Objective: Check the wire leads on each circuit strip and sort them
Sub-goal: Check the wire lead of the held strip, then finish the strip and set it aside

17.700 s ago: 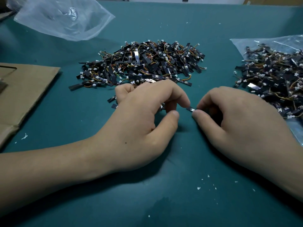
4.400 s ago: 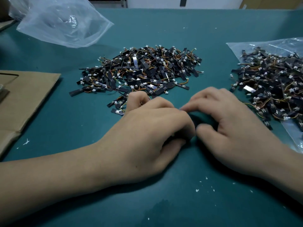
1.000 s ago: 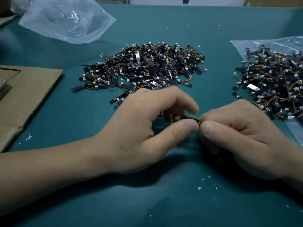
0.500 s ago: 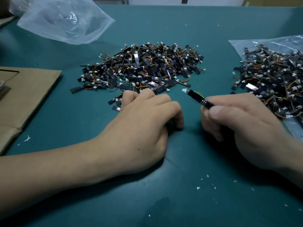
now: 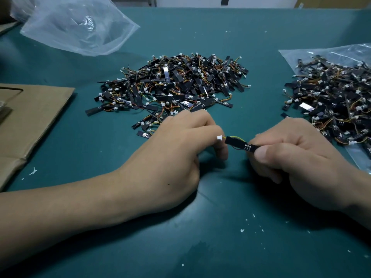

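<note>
My right hand (image 5: pixel 297 155) pinches one black circuit strip (image 5: pixel 241 144) between thumb and forefinger and holds it just above the green mat. The strip points left, and its yellow wire lead ends in a white connector (image 5: pixel 219 138). That connector sits right against the curled fingers of my left hand (image 5: pixel 176 153), which rests on the mat; I see nothing gripped in it. A large heap of strips (image 5: pixel 172 87) lies behind my left hand. A second heap (image 5: pixel 333 101) lies on a clear plastic bag at the right.
A crumpled clear plastic bag (image 5: pixel 76 27) lies at the far left. A flattened cardboard sheet (image 5: pixel 30 121) lies along the left edge. A few loose strips (image 5: pixel 144 134) sit just left of my left hand. Small white scraps dot the mat (image 5: pixel 220 227) in front.
My right hand has lowered and turned the strip toward my left hand, so the connector now meets the left fingers. A second ago both hands pinched the strip together.
</note>
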A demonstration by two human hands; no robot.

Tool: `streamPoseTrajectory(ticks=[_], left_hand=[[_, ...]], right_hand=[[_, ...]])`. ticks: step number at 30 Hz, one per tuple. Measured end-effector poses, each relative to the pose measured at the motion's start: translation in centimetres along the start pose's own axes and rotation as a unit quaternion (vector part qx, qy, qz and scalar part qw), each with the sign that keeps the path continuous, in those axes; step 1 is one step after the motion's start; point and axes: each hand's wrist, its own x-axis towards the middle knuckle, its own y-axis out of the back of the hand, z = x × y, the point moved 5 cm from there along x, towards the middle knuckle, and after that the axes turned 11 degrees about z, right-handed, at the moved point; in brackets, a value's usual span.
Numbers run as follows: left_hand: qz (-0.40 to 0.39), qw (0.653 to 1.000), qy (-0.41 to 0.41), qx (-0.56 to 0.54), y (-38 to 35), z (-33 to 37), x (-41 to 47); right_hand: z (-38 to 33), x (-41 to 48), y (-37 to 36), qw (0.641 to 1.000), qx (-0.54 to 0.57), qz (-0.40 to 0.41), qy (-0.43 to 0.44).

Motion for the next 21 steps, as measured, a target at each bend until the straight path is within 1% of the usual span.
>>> streamPoseTrajectory(ticks=[4,10,13,15,16,18,19,20,21], left_hand=[[0.008,1.0,-0.008,-0.007,0.1,0.1,-0.1],[0.031,0.999,-0.016,-0.001,0.5,0.5,0.0],[0.028,1.0,0.0,-0.002,0.6,0.4,-0.1],[0.029,0.999,0.016,0.004,0.7,0.3,-0.2],[0.034,0.999,0.025,0.019,0.8,0.3,-0.3],[0.048,0.994,0.047,0.084,0.8,0.2,-0.4],[0.05,0.989,0.064,0.124,0.8,0.0,-0.5],[0.046,0.983,0.083,0.158,0.7,-0.3,-0.5],[0.04,0.978,0.1,0.179,0.5,-0.5,-0.6]], right_hand=[[-0.2,-0.2,-0.4,0.999,-0.004,-0.034,0.021],[-0.5,-0.3,-0.2,0.998,-0.011,-0.029,0.054],[-0.5,-0.5,0.0,0.997,-0.006,-0.016,0.073],[-0.7,-0.6,0.3,0.995,0.03,0.042,0.083],[-0.8,-0.6,0.7,0.989,0.069,0.096,0.083],[-0.5,-0.4,1.9,0.961,0.158,0.216,0.07],[-0.1,-0.1,2.2,0.947,0.184,0.258,0.048],[0.4,0.1,2.3,0.94,0.195,0.279,0.018],[0.8,0.3,2.2,0.941,0.191,0.279,-0.003]])
